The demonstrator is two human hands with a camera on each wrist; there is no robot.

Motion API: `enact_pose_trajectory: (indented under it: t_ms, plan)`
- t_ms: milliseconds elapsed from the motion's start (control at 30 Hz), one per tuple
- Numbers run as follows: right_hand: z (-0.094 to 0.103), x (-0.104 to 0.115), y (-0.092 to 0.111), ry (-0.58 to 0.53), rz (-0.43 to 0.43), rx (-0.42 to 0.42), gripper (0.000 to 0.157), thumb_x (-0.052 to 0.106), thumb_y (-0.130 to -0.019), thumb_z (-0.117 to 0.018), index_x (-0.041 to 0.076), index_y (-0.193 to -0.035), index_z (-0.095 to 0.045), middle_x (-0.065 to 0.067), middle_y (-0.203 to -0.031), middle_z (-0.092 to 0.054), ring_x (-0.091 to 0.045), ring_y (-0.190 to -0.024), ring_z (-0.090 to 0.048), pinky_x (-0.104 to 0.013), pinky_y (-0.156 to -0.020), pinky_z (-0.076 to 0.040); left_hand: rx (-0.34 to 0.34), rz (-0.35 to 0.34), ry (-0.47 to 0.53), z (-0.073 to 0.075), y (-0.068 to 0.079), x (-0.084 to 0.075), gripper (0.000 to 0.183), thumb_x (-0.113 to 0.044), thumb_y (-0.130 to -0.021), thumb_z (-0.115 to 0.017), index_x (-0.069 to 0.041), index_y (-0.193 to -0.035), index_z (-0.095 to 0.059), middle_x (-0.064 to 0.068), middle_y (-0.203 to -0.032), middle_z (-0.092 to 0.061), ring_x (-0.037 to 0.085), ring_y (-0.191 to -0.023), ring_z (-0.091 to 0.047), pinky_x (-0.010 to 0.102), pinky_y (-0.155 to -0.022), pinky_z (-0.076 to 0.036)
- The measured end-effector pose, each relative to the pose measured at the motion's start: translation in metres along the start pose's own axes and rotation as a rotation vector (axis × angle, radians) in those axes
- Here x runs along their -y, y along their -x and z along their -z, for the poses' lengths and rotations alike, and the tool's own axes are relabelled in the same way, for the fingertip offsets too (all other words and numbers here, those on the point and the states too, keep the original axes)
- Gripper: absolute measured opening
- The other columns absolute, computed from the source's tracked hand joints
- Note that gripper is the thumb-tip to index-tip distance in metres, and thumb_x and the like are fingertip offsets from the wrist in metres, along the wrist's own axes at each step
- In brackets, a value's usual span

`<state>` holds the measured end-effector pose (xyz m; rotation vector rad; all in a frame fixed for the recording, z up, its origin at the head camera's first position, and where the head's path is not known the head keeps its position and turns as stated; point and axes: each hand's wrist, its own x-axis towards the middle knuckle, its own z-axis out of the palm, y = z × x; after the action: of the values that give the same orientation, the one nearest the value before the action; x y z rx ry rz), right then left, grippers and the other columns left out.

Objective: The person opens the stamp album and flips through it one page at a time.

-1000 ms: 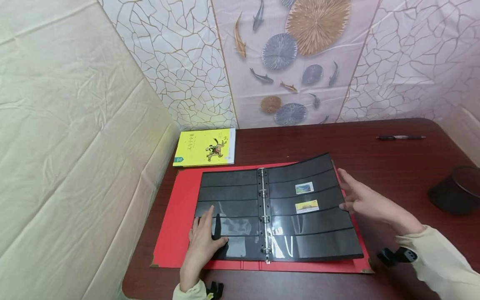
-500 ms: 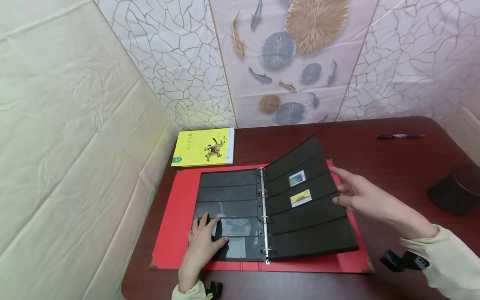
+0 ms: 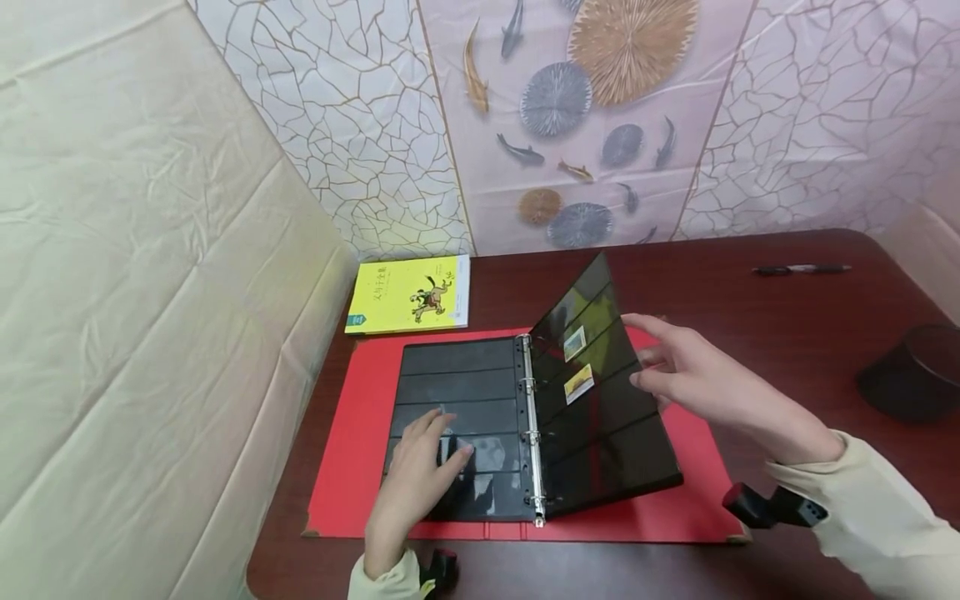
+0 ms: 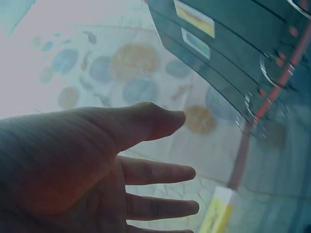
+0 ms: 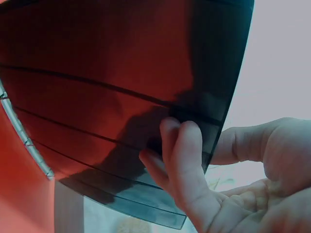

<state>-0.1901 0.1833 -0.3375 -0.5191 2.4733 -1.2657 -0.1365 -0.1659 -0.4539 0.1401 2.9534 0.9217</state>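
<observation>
A red ring binder (image 3: 341, 450) lies spread on the table, with metal rings (image 3: 534, 467) down its middle. My right hand (image 3: 701, 379) pinches the outer edge of a black stamp page (image 3: 626, 446), which stands tilted up from the right side. In the right wrist view the thumb is on one face of that page (image 5: 97, 92) and curled fingers (image 5: 187, 155) are on the other. Two stamps, a bluish one (image 3: 575, 342) and a yellow one (image 3: 578, 384), sit in its strips. Over the flat left page (image 3: 457, 358), my left hand (image 3: 408, 475) has its fingers extended; contact is unclear.
A yellow book (image 3: 405, 293) lies behind the binder at the left. A pen (image 3: 801, 269) rests at the back right of the dark red table (image 3: 757, 333), and a black round container (image 3: 911, 379) stands at the right edge. Patterned cloth hangs behind.
My right hand has lifted the stamp page's outer edge and swung it leftward, baring more red cover beneath. My left hand has shifted slightly up and right over the left page.
</observation>
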Motion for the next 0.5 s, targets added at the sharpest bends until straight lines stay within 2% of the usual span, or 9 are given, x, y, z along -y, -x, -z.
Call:
enact_pose_trajectory:
  t_ms: [200,367,500]
  plan:
    - [-0.001,0.016,-0.004,0.016,0.012,0.008,0.076,0.0,-0.096,-0.062,-0.006,-0.16,-0.022,-0.034,-0.138,-0.057,-0.016,-0.07,-0.067,-0.033,-0.07,-0.058,-0.068,-0.076,0.026,0.01,-0.003,-0.027,0.05,-0.028,-0.098,-0.072,-0.004,-0.14,-0.061,0.02,-0.15,-0.053,0.041,-0.138,-0.049,0.067,-0.1,-0.048]
    - [-0.002,0.027,-0.008,0.015,0.029,0.01,0.073,-0.003,-0.095,-0.059,-0.004,-0.159,-0.024,-0.025,-0.126,-0.064,-0.015,-0.057,-0.056,-0.034,-0.067,-0.054,-0.086,-0.129,0.06,0.019,-0.007,-0.046,0.055,-0.029,-0.097,-0.071,-0.006,-0.145,-0.057,0.017,-0.152,-0.051,0.038,-0.138,-0.05,0.068,-0.102,-0.047]
    - [-0.002,0.035,-0.01,0.008,0.043,0.015,0.072,-0.003,-0.095,-0.058,-0.004,-0.16,-0.025,-0.024,-0.128,-0.064,-0.016,-0.06,-0.057,-0.034,-0.067,-0.054,-0.103,-0.153,0.101,0.026,-0.009,-0.061,0.058,-0.031,-0.098,-0.069,-0.008,-0.148,-0.054,0.015,-0.155,-0.049,0.036,-0.14,-0.049,0.067,-0.105,-0.045]
